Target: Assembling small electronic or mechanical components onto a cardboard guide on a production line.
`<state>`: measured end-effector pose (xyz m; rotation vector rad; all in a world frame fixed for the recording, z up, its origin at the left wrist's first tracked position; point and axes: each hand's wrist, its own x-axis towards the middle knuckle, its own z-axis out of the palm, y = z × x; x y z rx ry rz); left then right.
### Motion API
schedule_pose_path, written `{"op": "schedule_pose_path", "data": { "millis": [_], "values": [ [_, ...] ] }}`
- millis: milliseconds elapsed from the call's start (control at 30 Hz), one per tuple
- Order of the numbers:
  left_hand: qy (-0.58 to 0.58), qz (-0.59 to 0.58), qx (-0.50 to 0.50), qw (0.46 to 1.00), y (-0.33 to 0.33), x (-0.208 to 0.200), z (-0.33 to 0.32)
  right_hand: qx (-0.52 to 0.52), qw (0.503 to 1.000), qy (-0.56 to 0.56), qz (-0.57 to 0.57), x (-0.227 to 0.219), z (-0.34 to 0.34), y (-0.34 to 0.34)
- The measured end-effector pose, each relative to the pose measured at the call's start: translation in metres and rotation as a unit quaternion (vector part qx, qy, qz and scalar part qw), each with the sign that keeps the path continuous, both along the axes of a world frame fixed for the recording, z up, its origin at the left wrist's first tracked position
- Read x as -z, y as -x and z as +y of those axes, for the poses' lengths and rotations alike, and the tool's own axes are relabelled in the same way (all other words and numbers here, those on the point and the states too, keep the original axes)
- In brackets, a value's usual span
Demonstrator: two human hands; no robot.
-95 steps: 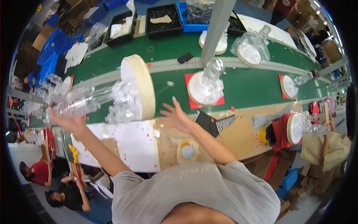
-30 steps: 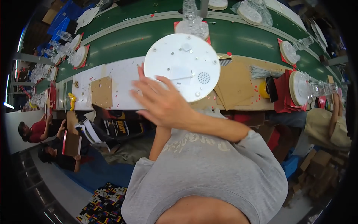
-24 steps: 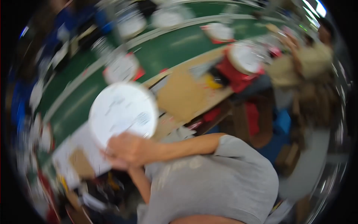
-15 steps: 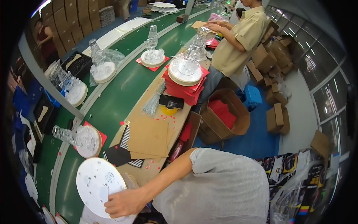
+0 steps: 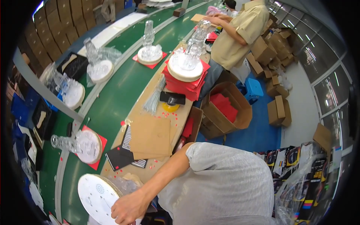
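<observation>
My right hand point(image 5: 130, 207) reaches down to the lower left, fingers curled at the face of a round white base point(image 5: 93, 197). Whatever is pinched in them is too small or hidden to make out. The base is tilted, showing small holes, a dotted round grille and a thin line running toward my fingers. Clear plastic point(image 5: 127, 184) shows behind its edge. My left hand is out of view. Just beyond lies a clear tiered ornament on a round white base point(image 5: 89, 146), over a red sheet point(image 5: 98, 165). Brown cardboard sheets point(image 5: 150, 137) and a black card point(image 5: 117, 157) lie near my forearm.
More clear ornaments stand along the green conveyor point(image 5: 112, 101), one atop a red stack point(image 5: 183, 86). Near it lie a black phone-like slab point(image 5: 172, 98), yellow tape roll point(image 5: 170, 108) and silvery strands point(image 5: 153, 99). A co-worker point(image 5: 240, 37) stands beyond an open carton point(image 5: 240, 120).
The white base has moved lower and tilted further, with my right hand lower beside it. More clear plastic shows behind it. The whole view has shifted slightly.
</observation>
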<state>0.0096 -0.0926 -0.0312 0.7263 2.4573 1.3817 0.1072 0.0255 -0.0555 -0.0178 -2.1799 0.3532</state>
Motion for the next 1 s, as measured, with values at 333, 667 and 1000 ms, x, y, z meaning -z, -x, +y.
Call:
{"op": "schedule_pose_path", "data": {
  "millis": [333, 667, 1000],
  "values": [
    [-0.198, -0.191, -0.032, 0.961, -0.015, 0.006, 0.008, 0.141, 0.971, 0.001, 0.195, -0.01, -0.026, -0.034],
    [-0.229, -0.179, 0.06, 0.955, 0.004, 0.021, 0.016, 0.619, 0.638, 0.357, -0.288, 0.233, -0.073, -0.224],
    [-0.211, -0.143, 0.047, 0.966, -0.005, 0.019, 0.021, 0.575, 0.724, 0.275, -0.263, 0.267, -0.083, -0.261]
  ]
}}
